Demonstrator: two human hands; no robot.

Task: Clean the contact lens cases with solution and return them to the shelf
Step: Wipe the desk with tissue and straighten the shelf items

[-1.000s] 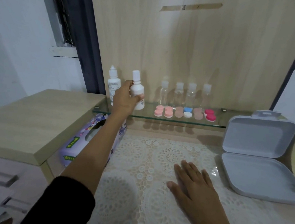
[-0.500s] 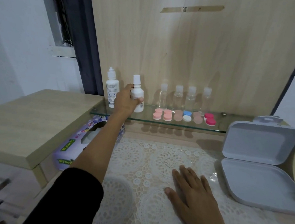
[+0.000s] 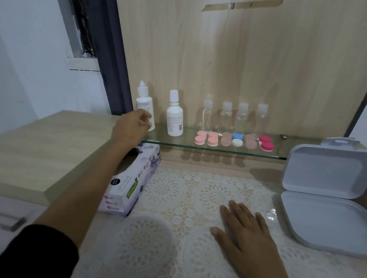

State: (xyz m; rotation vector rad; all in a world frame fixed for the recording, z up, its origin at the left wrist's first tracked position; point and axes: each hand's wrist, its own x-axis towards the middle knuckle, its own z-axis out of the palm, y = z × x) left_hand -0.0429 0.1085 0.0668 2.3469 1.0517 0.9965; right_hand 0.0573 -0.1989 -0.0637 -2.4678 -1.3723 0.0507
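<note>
Several contact lens cases sit in a row on the glass shelf [image 3: 276, 154]: two pink [image 3: 206, 137], two tan [image 3: 226, 139], one blue and white [image 3: 237, 139] and one magenta [image 3: 266, 143]. Two white solution bottles stand at the shelf's left end, the taller one [image 3: 144, 98] behind my left hand and the other [image 3: 175, 117] to its right. My left hand [image 3: 131, 129] hovers by the shelf's left end, blurred, fingers loosely curled, holding nothing. My right hand [image 3: 244, 228] lies flat on the lace table cover [image 3: 171, 194].
Several small clear bottles [image 3: 234, 115] stand behind the cases. An open white plastic box [image 3: 329, 215] lies at the right on the table. A tissue box [image 3: 133, 184] sits under the shelf's left end, beside a raised wooden counter [image 3: 36, 146].
My left hand has let go of the right-hand white bottle and moved left, away from it. The bottle stays upright on the shelf. My right hand has stayed flat on the table.
</note>
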